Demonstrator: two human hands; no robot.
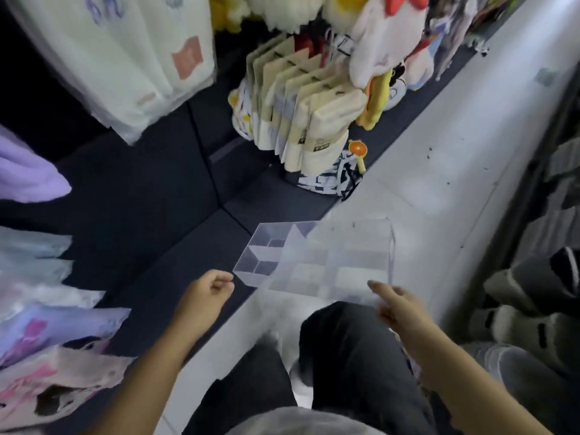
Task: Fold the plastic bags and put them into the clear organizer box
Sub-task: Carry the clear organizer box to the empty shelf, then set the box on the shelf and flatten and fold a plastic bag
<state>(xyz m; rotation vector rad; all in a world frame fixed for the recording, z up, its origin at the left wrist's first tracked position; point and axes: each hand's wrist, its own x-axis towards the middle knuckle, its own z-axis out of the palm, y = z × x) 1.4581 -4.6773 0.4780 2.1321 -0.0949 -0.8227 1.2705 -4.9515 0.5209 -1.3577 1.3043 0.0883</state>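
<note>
Left hand (211,290) is curled, empty; right hand (396,304), blurred at the clear compartmented plastic organizer box (361,246), cannot be judged. Box best set flat first, 2-handed.

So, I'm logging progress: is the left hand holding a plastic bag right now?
No, the left hand is curled around nothing beside the clear organizer box, while the plastic bags lie apart at the left.

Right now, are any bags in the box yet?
Not yet. The clear organizer box looks empty on the floor. Neither hand holds a bag: the left hand is curled, and the right hand is at the box's near edge. The plastic bags lie heaped at the left, all left to fold.
</note>
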